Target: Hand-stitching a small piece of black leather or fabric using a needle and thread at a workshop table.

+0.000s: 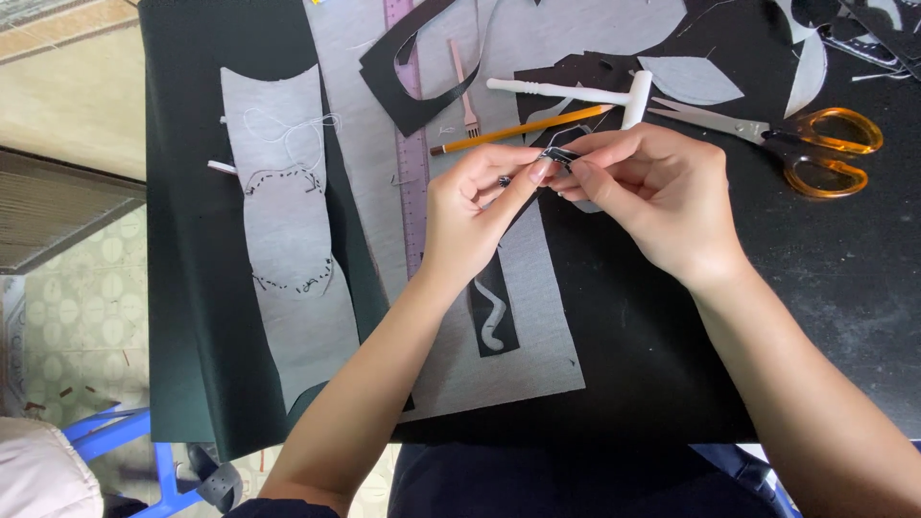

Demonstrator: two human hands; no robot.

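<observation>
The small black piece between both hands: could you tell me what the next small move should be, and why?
Probably keep the black piece pinched and turn it slightly with the right hand. Fingertips of the left hand and right hand meet on it above the grey fabric, with the scissors and pencil lying untouched.

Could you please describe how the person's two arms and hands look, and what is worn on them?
Both forearms are bare up to the bottom edge of the picture; no sleeves, gloves, watch or bracelets are visible. The left hand and the right hand show no rings on the fingers that can be seen. The fingernails look short and natural, without coloured polish. Dark clothing shows at the bottom edge.
</observation>
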